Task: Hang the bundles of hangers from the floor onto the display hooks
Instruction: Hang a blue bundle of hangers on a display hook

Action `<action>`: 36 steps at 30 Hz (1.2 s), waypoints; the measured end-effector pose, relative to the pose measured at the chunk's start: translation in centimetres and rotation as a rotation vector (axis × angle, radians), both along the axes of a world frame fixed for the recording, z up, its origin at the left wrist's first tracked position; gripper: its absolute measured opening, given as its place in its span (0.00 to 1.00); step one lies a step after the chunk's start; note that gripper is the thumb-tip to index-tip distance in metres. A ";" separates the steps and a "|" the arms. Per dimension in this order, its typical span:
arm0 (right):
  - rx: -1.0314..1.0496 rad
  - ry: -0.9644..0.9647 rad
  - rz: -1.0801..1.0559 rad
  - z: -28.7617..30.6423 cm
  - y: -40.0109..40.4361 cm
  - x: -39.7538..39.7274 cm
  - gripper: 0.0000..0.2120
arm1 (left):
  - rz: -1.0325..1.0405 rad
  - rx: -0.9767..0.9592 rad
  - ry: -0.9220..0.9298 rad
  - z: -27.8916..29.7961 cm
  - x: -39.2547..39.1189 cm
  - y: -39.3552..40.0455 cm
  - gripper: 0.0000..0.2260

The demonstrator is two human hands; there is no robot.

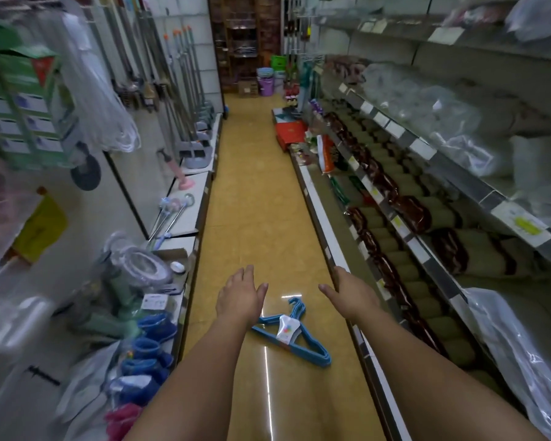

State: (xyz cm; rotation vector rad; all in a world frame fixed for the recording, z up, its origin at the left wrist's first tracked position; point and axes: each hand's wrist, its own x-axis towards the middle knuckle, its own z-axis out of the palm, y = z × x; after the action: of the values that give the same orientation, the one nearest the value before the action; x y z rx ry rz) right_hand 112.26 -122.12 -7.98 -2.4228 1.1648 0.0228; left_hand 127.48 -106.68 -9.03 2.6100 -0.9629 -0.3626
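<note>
A bundle of blue hangers (303, 340) with a white paper label lies flat on the yellow floor, hooks pointing away from me. My left hand (240, 298) hovers above its left end, fingers spread and holding nothing. My right hand (347, 296) is stretched out to the right of the bundle's hooks, also empty with fingers apart. Neither hand touches the hangers. Clear plastic hangers (109, 100) hang from the display wall at the upper left.
A narrow aisle with a yellow tiled floor (255, 198) runs ahead. Left: a low white shelf (188, 198) with blue slippers, brooms and dustpans. Right: metal shelving (427, 249) with rolled mats and plastic-wrapped goods. Buckets and boxes stand at the far end.
</note>
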 end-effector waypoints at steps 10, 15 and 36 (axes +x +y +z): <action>0.049 0.013 -0.059 -1.9 -5.5 5.2 0.32 | -0.106 0.085 0.037 -3.9 6.3 -7.1 0.27; 0.087 0.031 -0.056 -4.2 -10.2 7.3 0.31 | -0.098 0.122 0.074 -6.5 8.0 -11.5 0.27; 0.241 0.166 0.018 -31.7 -26.1 17.1 0.31 | -0.001 0.227 0.249 -35.4 15.1 -23.8 0.28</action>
State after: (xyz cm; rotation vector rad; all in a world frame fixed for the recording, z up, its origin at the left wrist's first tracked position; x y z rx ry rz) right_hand 129.39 -148.27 -39.71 -2.2504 1.1384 0.3559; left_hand 142.59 -130.47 -44.38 2.6768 -0.8824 -0.8191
